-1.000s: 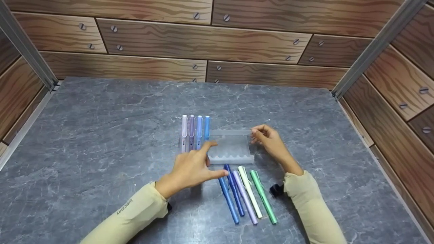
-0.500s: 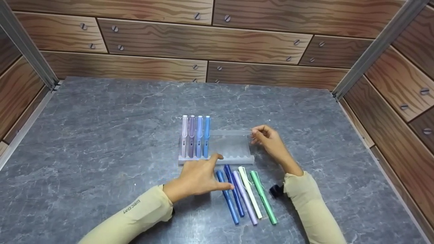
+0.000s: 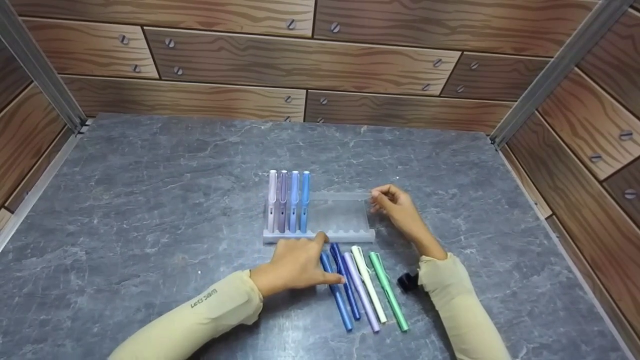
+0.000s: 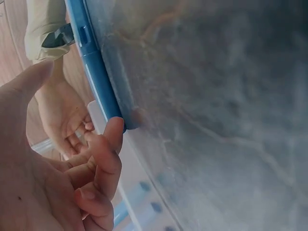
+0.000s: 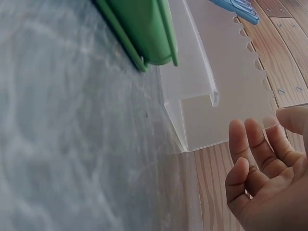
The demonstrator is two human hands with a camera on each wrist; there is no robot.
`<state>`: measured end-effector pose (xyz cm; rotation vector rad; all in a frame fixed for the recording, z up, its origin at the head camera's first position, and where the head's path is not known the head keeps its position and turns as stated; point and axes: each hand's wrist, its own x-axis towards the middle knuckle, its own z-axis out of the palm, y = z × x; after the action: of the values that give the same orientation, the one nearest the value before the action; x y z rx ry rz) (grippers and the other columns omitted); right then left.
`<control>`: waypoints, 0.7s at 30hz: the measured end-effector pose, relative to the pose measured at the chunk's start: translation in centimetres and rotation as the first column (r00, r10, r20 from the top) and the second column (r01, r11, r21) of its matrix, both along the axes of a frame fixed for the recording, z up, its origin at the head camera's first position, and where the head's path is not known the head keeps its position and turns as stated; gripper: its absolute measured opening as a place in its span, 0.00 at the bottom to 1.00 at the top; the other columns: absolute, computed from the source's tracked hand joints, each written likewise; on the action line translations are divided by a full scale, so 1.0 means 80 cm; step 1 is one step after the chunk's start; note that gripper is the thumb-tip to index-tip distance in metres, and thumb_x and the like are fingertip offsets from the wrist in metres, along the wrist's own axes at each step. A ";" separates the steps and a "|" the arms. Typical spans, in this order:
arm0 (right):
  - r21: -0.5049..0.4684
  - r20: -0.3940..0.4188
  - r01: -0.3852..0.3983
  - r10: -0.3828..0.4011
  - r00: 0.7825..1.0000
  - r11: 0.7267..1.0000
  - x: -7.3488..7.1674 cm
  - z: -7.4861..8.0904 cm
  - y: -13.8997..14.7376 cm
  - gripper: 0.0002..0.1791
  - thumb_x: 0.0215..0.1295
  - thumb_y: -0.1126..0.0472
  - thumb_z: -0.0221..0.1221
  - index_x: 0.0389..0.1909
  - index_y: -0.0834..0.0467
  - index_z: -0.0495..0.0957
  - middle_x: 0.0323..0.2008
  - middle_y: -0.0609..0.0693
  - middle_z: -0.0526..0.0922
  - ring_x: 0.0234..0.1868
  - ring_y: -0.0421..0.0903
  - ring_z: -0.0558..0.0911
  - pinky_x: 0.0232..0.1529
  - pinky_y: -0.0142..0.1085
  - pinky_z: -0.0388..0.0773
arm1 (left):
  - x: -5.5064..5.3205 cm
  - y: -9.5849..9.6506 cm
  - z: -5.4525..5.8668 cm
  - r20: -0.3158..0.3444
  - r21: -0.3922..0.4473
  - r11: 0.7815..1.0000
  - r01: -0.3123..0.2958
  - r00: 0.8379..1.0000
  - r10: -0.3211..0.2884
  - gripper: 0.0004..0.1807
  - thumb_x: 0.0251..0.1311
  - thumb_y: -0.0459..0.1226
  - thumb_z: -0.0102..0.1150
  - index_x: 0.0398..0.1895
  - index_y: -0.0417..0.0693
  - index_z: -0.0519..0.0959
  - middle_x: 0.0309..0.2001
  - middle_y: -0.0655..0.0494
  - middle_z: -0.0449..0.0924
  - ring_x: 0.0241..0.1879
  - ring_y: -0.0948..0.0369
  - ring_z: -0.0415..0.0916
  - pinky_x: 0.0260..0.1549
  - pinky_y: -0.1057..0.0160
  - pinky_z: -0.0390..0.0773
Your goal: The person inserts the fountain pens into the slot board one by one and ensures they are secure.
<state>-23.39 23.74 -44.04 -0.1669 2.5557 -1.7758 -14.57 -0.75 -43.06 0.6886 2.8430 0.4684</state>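
My left hand [image 3: 297,262] reaches over the blue pen [image 3: 341,307] at the left of a loose row on the table. In the left wrist view a fingertip is at this pen's end [image 4: 108,91], while the thumb stands apart from it. A clear pen rack [image 3: 342,215] with a notched front ledge stands behind the row. My right hand [image 3: 397,210] pinches the rack's upper right corner between thumb and finger. Lilac, purple, periwinkle and light blue pens [image 3: 304,200] stand side by side in the rack's left slots.
Beside the blue pen lie a dark blue pen [image 3: 352,295], a lilac pen [image 3: 362,295], a white pen [image 3: 370,287] and a green pen [image 3: 390,292]. Wood-patterned walls [image 3: 300,60] enclose the grey marbled table [image 3: 150,200].
My left hand has moved down and right, away from the pens in the rack to the loose blue pen. The right hand stays at the rack's corner.
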 end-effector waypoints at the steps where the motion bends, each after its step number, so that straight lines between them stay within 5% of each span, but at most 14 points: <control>1: -0.003 -0.002 -0.001 0.001 1.000 1.000 0.000 0.000 0.000 0.16 0.66 0.58 0.53 0.44 0.67 0.72 0.30 0.48 0.79 0.28 0.39 0.81 0.33 0.33 0.74 | -0.001 0.001 -0.001 0.000 -0.007 1.000 0.002 1.000 -0.002 0.49 0.33 0.74 0.56 0.54 0.49 0.70 0.17 0.63 0.69 0.15 0.62 0.65 0.14 0.64 0.61; 21: 0.006 0.008 0.014 -0.014 1.000 1.000 -0.001 0.001 -0.001 0.14 0.66 0.59 0.52 0.44 0.67 0.73 0.30 0.46 0.80 0.27 0.38 0.81 0.33 0.33 0.74 | -0.004 0.012 -0.007 -0.030 -0.137 0.990 0.010 0.999 -0.014 0.48 0.35 0.73 0.55 0.49 0.44 0.73 0.17 0.60 0.69 0.17 0.61 0.66 0.16 0.64 0.61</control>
<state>-23.50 23.67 -43.99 -0.1421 2.5627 -1.7691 -14.91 0.18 -43.60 0.6919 2.8649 0.2595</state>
